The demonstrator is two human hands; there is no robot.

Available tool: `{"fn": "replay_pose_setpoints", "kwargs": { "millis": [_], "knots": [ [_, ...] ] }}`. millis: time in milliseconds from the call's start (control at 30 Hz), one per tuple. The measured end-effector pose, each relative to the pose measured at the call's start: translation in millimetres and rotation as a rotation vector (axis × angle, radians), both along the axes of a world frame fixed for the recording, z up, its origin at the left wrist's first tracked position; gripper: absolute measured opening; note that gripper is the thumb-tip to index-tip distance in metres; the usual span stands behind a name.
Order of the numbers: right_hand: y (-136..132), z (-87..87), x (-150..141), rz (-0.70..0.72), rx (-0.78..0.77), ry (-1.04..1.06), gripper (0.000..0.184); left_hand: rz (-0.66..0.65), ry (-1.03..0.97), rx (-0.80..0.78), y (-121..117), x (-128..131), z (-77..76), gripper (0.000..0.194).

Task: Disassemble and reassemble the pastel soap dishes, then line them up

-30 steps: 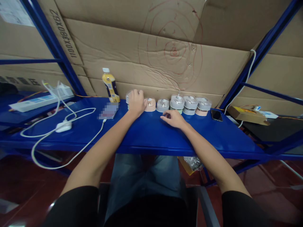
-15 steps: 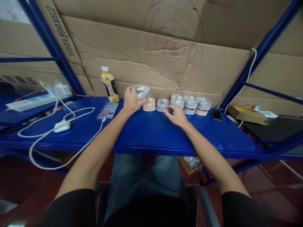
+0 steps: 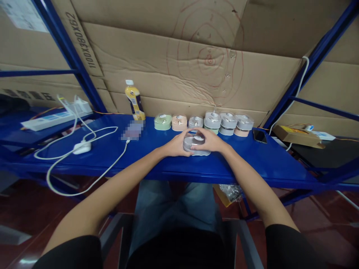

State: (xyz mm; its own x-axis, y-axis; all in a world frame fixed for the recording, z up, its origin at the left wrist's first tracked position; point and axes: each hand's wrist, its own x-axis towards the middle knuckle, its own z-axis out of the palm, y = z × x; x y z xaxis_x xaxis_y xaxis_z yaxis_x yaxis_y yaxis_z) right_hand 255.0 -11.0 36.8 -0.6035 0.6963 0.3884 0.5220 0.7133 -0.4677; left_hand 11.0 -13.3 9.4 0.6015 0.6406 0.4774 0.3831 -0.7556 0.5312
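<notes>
Jeans point(image 3: 153, 203): on the seated person's legs, between grey chair armrests point(image 3: 248, 239).
Black sleeves point(image 3: 283, 243): one in each lower corner.
Blue shelf point(image 3: 174, 168): spans the view beyond the legs.
Left hand point(image 3: 177, 145): fingers bent round the left side of the held grey box point(image 3: 193, 142), gripping it.
Right hand point(image 3: 214, 141): fingers and thumb curled round its right side, gripping too.
Box position: between both palms, near the middle of the shelf, in front of the row; I cannot tell whether its underside touches the shelf.
White cable point(image 3: 92, 185): loops at the left past a white adapter point(image 3: 82, 147) and plugs into a pixelated flat device point(image 3: 131, 130).
Black phone point(image 3: 260, 135): lies at the row's right end.
Row: single green box point(image 3: 162, 122), peach box point(image 3: 179, 122) and small grey box point(image 3: 195, 123), then three two-high stacks: grey over green point(image 3: 212, 120), grey over grey point(image 3: 227, 121), grey over peach point(image 3: 244, 122).
Yellow bottle point(image 3: 135, 101): upright, left of the row.
Cardboard point(image 3: 134, 56): behind everything, marked with red rings.
</notes>
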Motion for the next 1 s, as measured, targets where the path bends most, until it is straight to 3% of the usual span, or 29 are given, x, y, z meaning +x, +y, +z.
{"fn": "replay_pose_setpoints", "kwargs": {
  "millis": [133,200,367,433,567,800,867,1000],
  "knots": [
    [5,8.3,14,-0.082,0.003,0.055,0.086,0.025,0.018,-0.05,2,-3,-1.6,0.12],
    [10,13.9,28,-0.156,0.015,0.12,0.075,0.041,0.041,-0.031,2,-5,-1.5,0.115],
    [23,21.5,62,-0.321,0.009,0.247,0.06,0.007,0.187,0.068,-3,-6,-1.6,0.057],
    [25,20.5,67,-0.341,0.018,0.257,0.059,0.011,0.213,0.082,-4,-5,-1.6,0.047],
    [26,17.5,63,-0.343,0.014,0.242,0.06,0.077,0.175,0.12,-2,-9,1.0,0.045],
    [25,17.5,61,-0.362,0.012,0.231,0.059,0.326,0.072,0.114,26,-40,5.6,0.047],
    [24,16.8,61,-0.361,0.023,0.21,0.06,0.328,0.069,0.1,27,-41,6.4,0.047],
    [21,18.1,58,-0.322,0.064,0.16,0.067,0.2,0.045,0.124,12,-27,7.8,0.058]
  ]
}}
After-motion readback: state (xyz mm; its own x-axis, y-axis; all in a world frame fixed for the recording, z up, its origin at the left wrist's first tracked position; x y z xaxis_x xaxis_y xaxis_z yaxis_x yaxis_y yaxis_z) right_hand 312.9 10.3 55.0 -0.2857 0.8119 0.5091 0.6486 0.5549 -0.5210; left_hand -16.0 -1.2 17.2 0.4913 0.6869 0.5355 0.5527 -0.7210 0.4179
